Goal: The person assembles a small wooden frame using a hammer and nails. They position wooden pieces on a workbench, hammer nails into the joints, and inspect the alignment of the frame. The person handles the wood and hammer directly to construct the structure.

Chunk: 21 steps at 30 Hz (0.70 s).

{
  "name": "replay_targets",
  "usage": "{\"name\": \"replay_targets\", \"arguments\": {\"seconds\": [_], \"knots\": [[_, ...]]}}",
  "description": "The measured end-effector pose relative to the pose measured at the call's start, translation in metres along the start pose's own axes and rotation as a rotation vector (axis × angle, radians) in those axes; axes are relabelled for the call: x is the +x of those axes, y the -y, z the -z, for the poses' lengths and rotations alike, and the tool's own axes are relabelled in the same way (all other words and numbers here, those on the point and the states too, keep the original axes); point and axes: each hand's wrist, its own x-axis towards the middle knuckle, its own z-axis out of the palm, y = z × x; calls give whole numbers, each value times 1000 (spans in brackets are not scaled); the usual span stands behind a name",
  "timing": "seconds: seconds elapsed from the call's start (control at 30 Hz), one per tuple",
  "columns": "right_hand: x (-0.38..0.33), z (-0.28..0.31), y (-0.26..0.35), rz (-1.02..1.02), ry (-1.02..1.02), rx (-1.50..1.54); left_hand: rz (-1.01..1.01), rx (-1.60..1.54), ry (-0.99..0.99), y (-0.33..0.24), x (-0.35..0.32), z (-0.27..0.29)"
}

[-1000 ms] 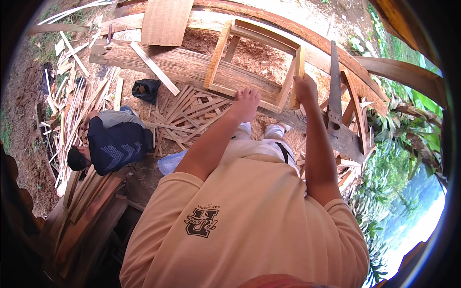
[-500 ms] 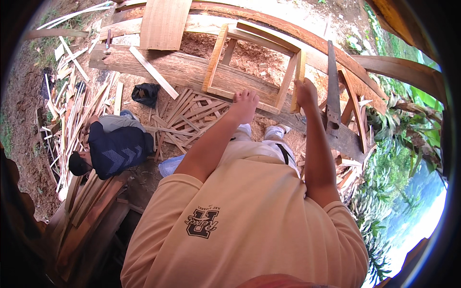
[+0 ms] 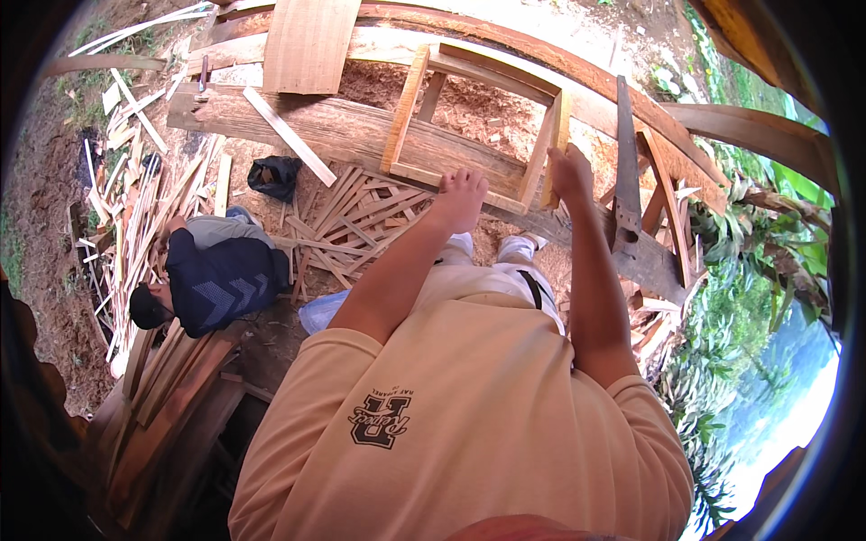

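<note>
A rectangular wooden frame (image 3: 394, 126) of pale boards lies across a weathered plank (image 3: 298, 115) in front of me. My left hand (image 3: 462, 197) is closed over the frame's near rail, its fingers curled across the top edge. At the frame's right end, my right hand (image 3: 572, 177) is closed against the side board, with the thumb at the board's edge; part of this grip is hidden. Just right of that hand, a long dark handsaw (image 3: 624, 162) lies across the plank, apart from my fingers.
A person in a dark top (image 3: 225, 279) crouches at left among scattered wood strips (image 3: 135, 234). A black plastic bag (image 3: 273, 178) lies near the plank. A wide board (image 3: 311, 45) and a loose strip (image 3: 289, 135) rest on the timbers. Stacked planks (image 3: 171, 424) stand at lower left.
My right hand and the frame's right end have shifted very slightly to the left. My left hand stays on the near rail.
</note>
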Motion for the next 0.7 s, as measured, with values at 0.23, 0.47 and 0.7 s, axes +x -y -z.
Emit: {"name": "replay_targets", "arguments": {"seconds": [0.23, 0.47, 0.7], "knots": [[-3, -8, -3, -2, 30, 34, -12, -37, -15, 1, 0, 2], [-5, -15, -7, 35, 5, 37, -12, -2, 24, 2, 0, 1], [-10, -18, -4, 55, -5, 52, -4, -35, 67, 0, 1, 9]]}}
